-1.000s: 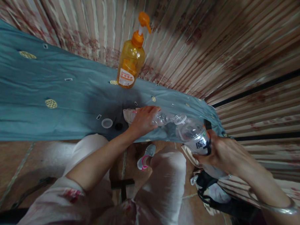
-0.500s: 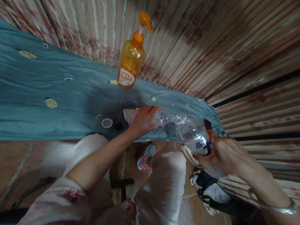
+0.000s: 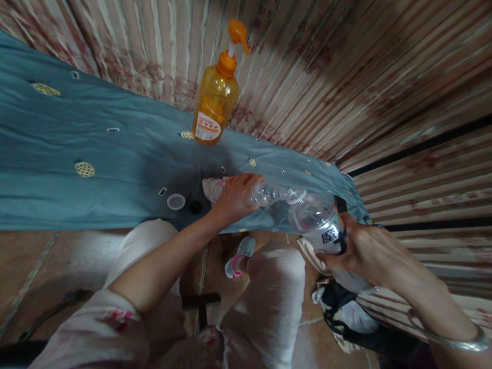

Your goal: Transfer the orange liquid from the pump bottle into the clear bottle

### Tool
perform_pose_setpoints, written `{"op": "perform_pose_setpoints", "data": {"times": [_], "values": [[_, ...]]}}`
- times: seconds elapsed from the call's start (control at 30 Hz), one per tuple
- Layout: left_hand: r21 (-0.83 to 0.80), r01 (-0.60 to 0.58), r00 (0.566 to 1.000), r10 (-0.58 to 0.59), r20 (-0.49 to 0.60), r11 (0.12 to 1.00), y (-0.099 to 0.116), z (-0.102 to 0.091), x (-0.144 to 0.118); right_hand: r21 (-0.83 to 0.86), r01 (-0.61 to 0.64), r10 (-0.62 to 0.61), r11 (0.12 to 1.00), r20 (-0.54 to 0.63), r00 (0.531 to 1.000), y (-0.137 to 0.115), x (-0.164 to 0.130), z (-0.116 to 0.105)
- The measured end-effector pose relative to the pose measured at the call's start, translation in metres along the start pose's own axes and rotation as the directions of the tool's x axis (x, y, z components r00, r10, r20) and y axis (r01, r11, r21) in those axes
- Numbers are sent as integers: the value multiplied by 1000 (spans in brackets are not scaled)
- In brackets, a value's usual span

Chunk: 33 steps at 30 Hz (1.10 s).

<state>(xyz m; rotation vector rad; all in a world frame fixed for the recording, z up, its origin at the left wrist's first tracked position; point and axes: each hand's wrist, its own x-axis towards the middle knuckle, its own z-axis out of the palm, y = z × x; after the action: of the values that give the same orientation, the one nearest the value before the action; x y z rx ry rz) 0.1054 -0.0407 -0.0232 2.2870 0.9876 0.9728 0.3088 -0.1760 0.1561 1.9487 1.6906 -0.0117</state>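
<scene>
My left hand (image 3: 235, 197) grips a clear plastic bottle (image 3: 271, 194) that lies sideways over the near edge of the blue cloth (image 3: 85, 148). My right hand (image 3: 365, 250) holds a second clear bottle (image 3: 316, 220) with a barcode label, tilted so its mouth meets the mouth of the first bottle. A white cap (image 3: 175, 201) and a small dark cap (image 3: 195, 207) rest on the cloth just left of my left hand. An orange pump bottle (image 3: 215, 96) stands upright farther back.
The blue cloth covers a long surface against a pleated floral curtain (image 3: 347, 66). A black bag (image 3: 349, 316) with white contents sits on the tiled floor at the right, beside my knees. A shoe (image 3: 239, 258) shows below the table edge.
</scene>
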Motion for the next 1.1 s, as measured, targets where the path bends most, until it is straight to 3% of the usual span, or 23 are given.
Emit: {"op": "perform_pose_setpoints", "data": {"times": [0.7,1.1], "values": [[-10,-21,999,21,-32,1000,-4,4,-1,-11,-15,16,1000,44,999,-2,0,-4],[-22,12,1000,-12,-6,1000,0,1,1,-17,7,-7,1000,-24,1000,0,1,0]]}}
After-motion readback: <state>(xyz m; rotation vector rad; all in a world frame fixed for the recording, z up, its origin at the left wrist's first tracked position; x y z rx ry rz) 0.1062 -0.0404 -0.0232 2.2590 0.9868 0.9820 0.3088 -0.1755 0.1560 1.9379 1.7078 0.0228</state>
